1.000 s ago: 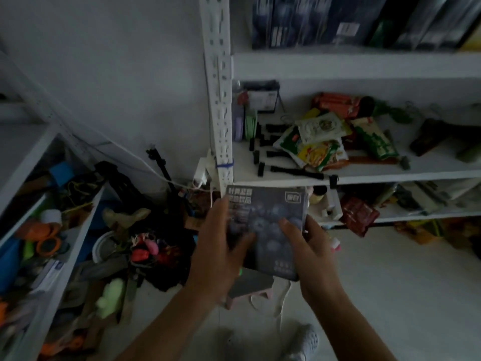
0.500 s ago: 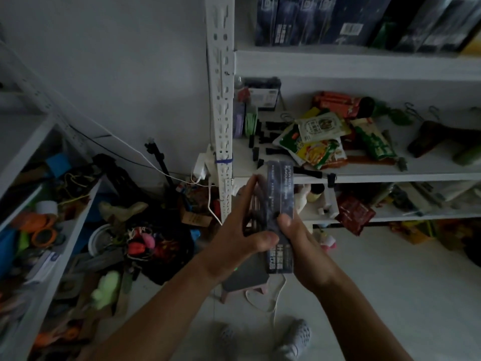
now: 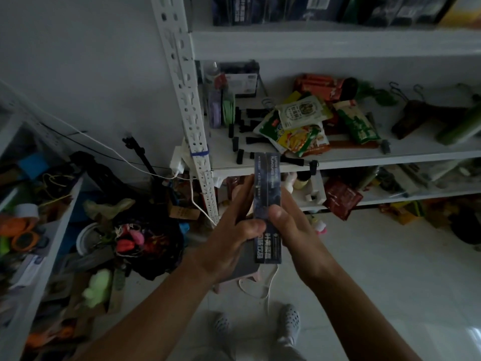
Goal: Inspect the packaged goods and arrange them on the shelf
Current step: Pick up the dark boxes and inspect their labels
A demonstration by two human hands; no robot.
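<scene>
A dark blue printed box stands on end in front of me, its narrow side with white lettering turned toward the camera. My left hand grips its left face, thumb across the front edge. My right hand holds its right side, thumb pressed on the narrow face. The box hovers just in front of the white shelf, level with the middle board's edge. Similar dark boxes stand in a row on the top board.
Snack bags and small black clips lie on the middle board; a red pouch sits on the lower one. At left, a cluttered rack and a pile of toys on the floor. White cables hang by the shelf post.
One second ago the box showed its broad face; it has been rotated so its narrow side faces me. Since half a second ago it has hardly moved.
</scene>
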